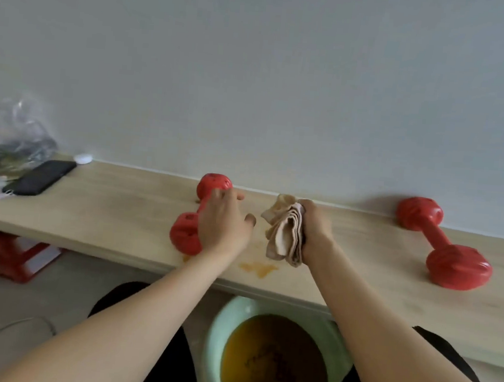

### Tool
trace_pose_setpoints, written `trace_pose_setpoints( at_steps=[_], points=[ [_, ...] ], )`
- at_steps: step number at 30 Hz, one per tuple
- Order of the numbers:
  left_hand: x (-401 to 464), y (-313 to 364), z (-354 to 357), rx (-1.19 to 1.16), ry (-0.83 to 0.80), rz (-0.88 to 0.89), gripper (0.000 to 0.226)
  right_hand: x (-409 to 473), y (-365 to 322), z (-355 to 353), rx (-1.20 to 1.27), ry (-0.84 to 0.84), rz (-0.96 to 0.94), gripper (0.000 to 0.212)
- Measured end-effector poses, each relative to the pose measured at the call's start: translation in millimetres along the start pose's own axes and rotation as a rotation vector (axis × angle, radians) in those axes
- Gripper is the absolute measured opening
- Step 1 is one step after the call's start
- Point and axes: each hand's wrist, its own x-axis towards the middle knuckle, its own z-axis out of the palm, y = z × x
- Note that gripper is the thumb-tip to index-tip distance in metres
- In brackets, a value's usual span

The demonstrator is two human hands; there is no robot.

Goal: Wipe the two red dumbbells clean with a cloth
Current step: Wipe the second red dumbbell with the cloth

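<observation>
Dumbbell (187, 231) handle hidden under left hand (222, 221)

No text, label, brand, number or sign can be read anywhere.

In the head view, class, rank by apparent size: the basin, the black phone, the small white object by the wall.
1. Basin, though nearest the camera, so unsure.
2. Black phone.
3. Small white object.

Pale wooden shelf (115, 209), two red dumbbells (186, 233) (444, 247), black phone (40, 177), plastic bag (8, 136), orange stain (257, 269)
</observation>
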Motion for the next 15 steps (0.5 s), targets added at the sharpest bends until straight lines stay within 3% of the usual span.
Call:
trace_pose_setpoints(
  at_steps=[3, 8, 15],
  points=[
    [2, -31, -25, 0.085, 0.122, -0.182, 0.060, -3, 14, 20, -0.049, -0.015, -0.037, 0.026],
    [2, -59, -25, -0.043, -0.113, -0.469, 0.100, -4, 26, 31, -0.053, -0.025, -0.003, 0.030],
    [12, -60, -21, -0.083, -0.114, -0.506, 0.091, -16, -3, 7, 0.085, -0.028, 0.124, 0.031]
  ],
)
